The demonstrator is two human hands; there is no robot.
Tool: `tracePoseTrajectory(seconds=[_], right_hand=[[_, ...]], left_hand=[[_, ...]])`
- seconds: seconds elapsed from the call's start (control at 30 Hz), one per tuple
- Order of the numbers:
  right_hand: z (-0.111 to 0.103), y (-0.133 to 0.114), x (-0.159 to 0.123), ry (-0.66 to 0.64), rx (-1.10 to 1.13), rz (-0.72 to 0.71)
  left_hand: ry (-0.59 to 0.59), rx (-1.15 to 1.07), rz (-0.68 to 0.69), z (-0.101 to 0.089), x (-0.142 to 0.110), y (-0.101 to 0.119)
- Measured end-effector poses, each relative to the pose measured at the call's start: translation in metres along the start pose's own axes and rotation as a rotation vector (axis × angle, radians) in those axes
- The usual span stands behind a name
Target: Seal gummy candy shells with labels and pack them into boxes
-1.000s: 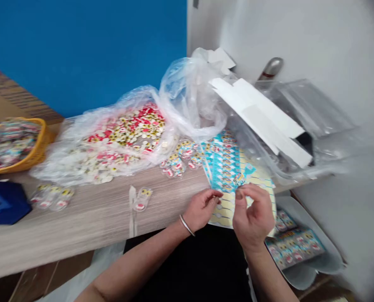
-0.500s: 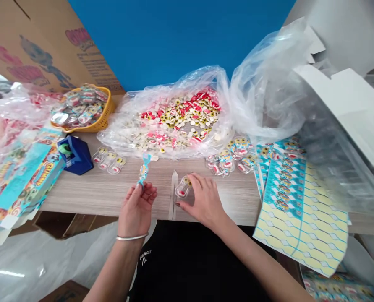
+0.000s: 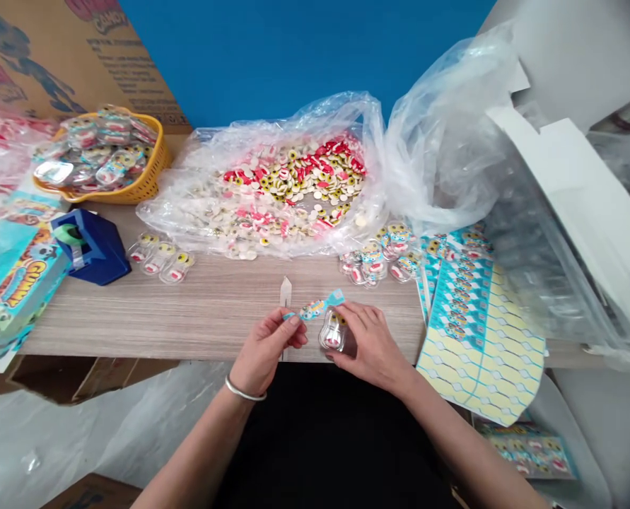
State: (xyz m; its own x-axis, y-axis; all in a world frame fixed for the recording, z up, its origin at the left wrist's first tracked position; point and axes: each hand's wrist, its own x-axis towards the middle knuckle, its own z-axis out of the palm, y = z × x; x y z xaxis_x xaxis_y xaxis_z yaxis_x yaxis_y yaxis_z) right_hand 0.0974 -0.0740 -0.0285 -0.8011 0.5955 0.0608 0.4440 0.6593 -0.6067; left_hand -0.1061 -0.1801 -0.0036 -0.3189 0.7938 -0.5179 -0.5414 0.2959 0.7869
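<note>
Pinching a label strip [image 3: 317,308] in the left hand [image 3: 268,351] — right hand [image 3: 372,339] cupped over a clear blister [image 3: 332,332].

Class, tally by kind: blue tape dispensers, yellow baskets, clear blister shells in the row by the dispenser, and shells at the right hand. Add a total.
Tape dispenser: 1
Yellow basket: 1
Shells in the row: 3
Shell at right hand: 1
Total: 6

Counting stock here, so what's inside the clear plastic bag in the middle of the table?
The clear plastic bag holds a heap of small round candies in red, yellow and white. Whatever lies beneath the top layer is covered.
</note>
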Motion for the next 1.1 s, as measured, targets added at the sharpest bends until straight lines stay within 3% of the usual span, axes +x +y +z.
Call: tracePoseTrajectory(seconds=[0.17, 0.27, 0.37, 0.53, 0.7, 1.1], right_hand=[[-0.025, 0.002, -0.02, 0.232, 0.358, 0.309], [-0.028, -0.008, -0.026, 0.189, 0.498, 0.373], [-0.017, -0.017, -0.028, 0.126, 0.555, 0.388], [0.004, -0.02, -0.026, 0.163, 0.606, 0.53], [0.008, -0.016, -0.015, 0.185, 0.535, 0.589], [0.007, -0.009, -0.001, 0.061, 0.398, 0.639]], left_hand=[[-0.227, 0.331, -0.009, 0.009, 0.002, 0.0], [-0.331, 0.468, -0.031, 0.009, 0.003, 0.0], [-0.37, 0.579, -0.001, 0.008, 0.003, -0.004], [-0.235, 0.822, 0.067, 0.01, 0.01, -0.014], [-0.081, 1.149, 0.171, 0.02, 0.026, -0.011], [-0.093, 1.436, 0.125, 0.034, 0.044, -0.002]])
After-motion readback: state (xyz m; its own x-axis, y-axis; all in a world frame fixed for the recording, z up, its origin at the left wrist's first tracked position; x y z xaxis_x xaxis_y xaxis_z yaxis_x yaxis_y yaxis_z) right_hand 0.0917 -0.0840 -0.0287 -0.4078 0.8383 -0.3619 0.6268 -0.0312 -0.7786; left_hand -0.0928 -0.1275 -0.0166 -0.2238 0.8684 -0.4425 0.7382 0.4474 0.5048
